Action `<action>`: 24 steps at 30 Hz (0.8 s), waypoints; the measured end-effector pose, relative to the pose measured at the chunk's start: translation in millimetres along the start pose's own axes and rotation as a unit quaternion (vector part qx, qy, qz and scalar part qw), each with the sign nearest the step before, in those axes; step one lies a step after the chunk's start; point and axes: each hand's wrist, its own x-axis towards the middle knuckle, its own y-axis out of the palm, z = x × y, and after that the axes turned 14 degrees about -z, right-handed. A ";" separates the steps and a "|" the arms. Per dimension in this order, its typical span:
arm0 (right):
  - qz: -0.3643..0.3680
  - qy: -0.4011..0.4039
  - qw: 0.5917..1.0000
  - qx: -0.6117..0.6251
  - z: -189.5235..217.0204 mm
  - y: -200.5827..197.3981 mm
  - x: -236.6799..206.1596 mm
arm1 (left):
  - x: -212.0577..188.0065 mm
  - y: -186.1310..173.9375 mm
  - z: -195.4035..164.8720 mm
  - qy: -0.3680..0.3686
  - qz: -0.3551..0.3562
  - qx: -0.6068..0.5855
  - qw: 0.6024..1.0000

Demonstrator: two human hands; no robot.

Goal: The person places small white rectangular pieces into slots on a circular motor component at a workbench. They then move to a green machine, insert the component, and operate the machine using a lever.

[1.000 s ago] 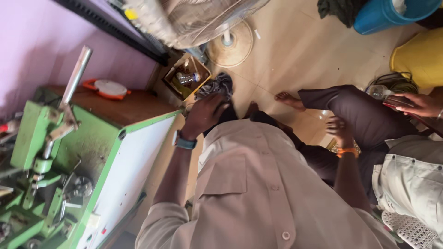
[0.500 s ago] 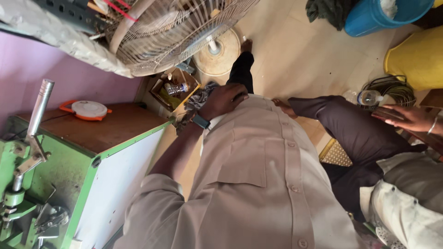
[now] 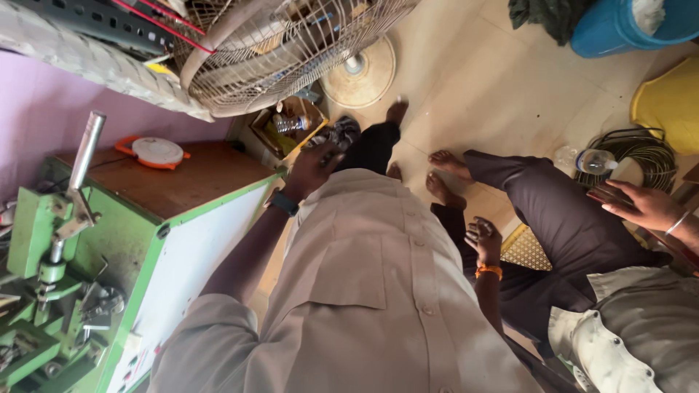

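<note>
My left hand [image 3: 314, 169], with a dark watch on its wrist, reaches down in front of my beige shirt [image 3: 364, 291] and grips a dark grey patterned bundle [image 3: 339, 134]. The bundle sits beside an open cardboard box [image 3: 271, 129] on the floor that holds a plastic bottle [image 3: 293, 124]. My right hand [image 3: 483, 237], with an orange band on the wrist, hangs by my side with its fingers curled. It lies against dark trousers, and I see nothing in it.
A green machine [image 3: 51, 262] with a wooden top [image 3: 196, 178] stands at left, with an orange-rimmed disc [image 3: 154, 151] on it. A pedestal fan [image 3: 291, 44] leans overhead. A seated co-worker's hand [image 3: 637, 205] and bare feet [image 3: 443, 175] are at right, near a cable coil [image 3: 641, 156], a blue tub [image 3: 626, 25] and a yellow container [image 3: 670, 102].
The view has swung, so the fan and the machine's lever sit further into the picture. My left hand stays at the dark bundle by the box. My right hand has dropped lower by my side.
</note>
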 end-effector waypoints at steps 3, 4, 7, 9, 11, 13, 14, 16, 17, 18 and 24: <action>0.006 -0.002 1.000 -0.008 7.4 -5.2 -2.3 | -40.6 -14.1 35.5 -0.104 -0.018 0.011 0.994; 0.011 0.003 1.000 -0.017 7.4 -5.1 -5.4 | -53.1 -19.6 46.2 -0.144 -0.023 0.026 0.989; 0.035 0.046 0.995 -0.076 5.4 6.2 -15.5 | -98.7 -38.4 66.3 -0.180 -0.100 0.043 0.978; 0.073 0.062 0.985 -0.146 2.6 23.5 -24.2 | -134.9 -54.9 72.3 -0.217 -0.169 0.044 0.960; 0.126 0.059 0.966 -0.217 1.0 40.0 -34.2 | -177.8 -71.5 69.8 -0.295 -0.231 0.036 0.926; 0.146 0.064 0.962 -0.222 3.0 66.0 -41.6 | -222.2 -84.8 66.9 -0.335 -0.273 0.056 0.900; 0.151 0.066 0.960 -0.228 5.1 75.3 -42.4 | -245.0 -86.3 63.6 -0.358 -0.292 0.061 0.885; 0.173 0.020 0.948 -0.265 14.7 99.6 -41.9 | -286.1 -88.7 56.1 -0.417 -0.304 0.069 0.854; 0.174 0.006 0.942 -0.285 20.6 115.1 -40.2 | -305.0 -88.2 53.1 -0.446 -0.308 0.071 0.837; 0.175 -0.007 0.936 -0.306 26.5 128.3 -39.6 | -323.5 -86.3 49.3 -0.445 -0.311 0.081 0.836; 0.278 -0.165 0.879 -0.351 65.7 192.9 -55.6 | -418.4 -81.6 55.4 -0.479 -0.410 0.077 0.772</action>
